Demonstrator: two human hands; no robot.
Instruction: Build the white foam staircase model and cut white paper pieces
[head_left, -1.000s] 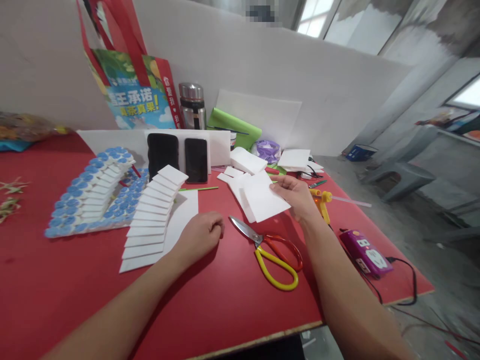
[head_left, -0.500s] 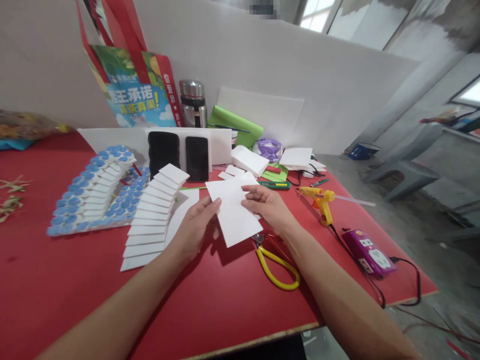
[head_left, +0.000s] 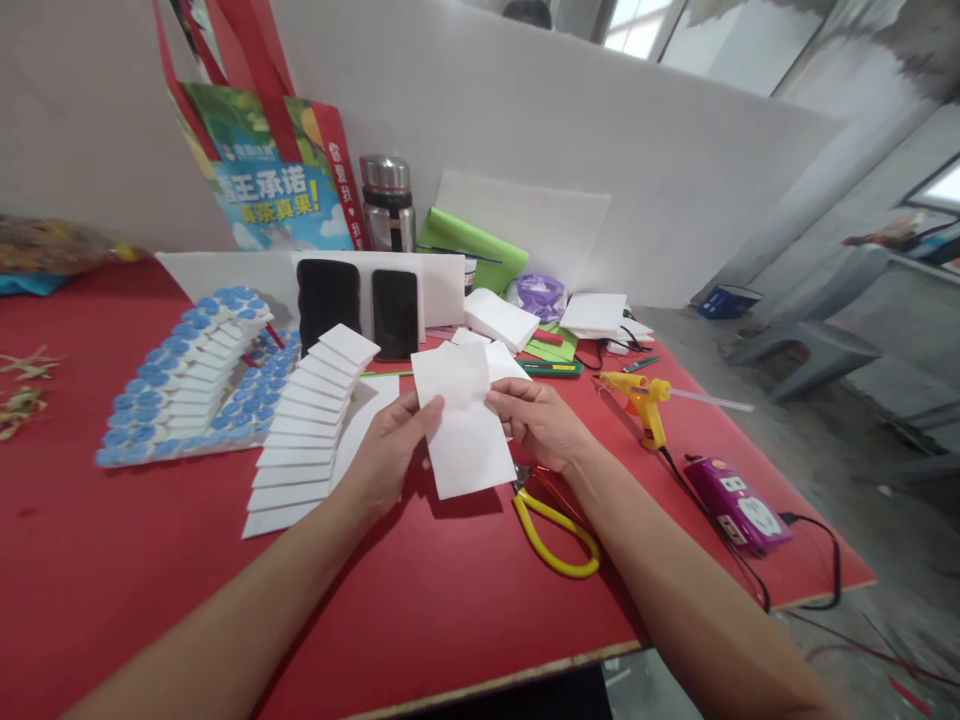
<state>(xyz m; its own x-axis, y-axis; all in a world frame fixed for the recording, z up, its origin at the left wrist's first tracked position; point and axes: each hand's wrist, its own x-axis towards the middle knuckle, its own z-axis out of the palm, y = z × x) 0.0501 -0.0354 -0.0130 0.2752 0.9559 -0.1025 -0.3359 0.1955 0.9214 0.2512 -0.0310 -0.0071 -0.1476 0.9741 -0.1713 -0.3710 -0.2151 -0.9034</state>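
My left hand (head_left: 399, 440) and my right hand (head_left: 536, 418) are closed on opposite edges of a thin white paper sheet (head_left: 463, 440), thumbs on top. A faint crease crosses the sheet at mid-height, and it is held above the red table. Left of my left hand stands a curved stair-like stack of white strips (head_left: 300, 445). Pliers with yellow handles (head_left: 559, 540) lie close to my right wrist, their jaws partly under the sheet. Just beyond my right hand is a green utility knife (head_left: 550, 369).
A yellow glue gun (head_left: 641, 395) and a purple power socket (head_left: 739, 505) with cords lie on the right. On the left is a model with blue-topped rolls (head_left: 142, 410). Two phones (head_left: 395, 315) lean against a white board; a steel flask (head_left: 388, 205) and a bag (head_left: 270, 190) stand behind.
The sheet has turned slightly and now shows a crease across its middle. My right hand has shifted a little down, gripping the sheet's right edge. Surrounding things stay in place.
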